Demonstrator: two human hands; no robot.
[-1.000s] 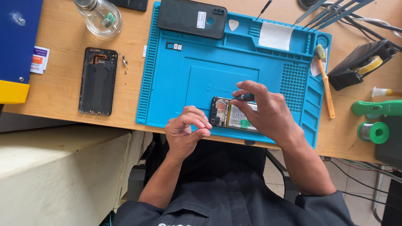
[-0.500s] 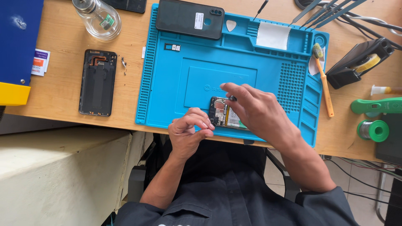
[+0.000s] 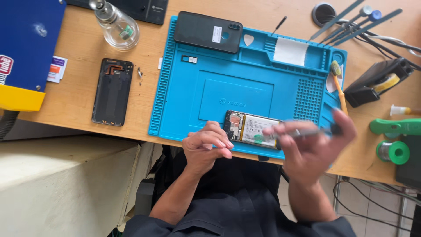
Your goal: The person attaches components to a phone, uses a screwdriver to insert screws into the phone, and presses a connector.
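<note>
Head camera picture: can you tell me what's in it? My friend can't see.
A person's left hand steadies an opened phone on a blue work mat, while the right hand holds a thin tool over it. A phone back cover and glass bottle lie nearby.

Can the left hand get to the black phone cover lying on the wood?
Probably yes. The left hand is at the open phone, and nothing stands between it and the cover, which lies bare on the desk, beside the mat.
</note>
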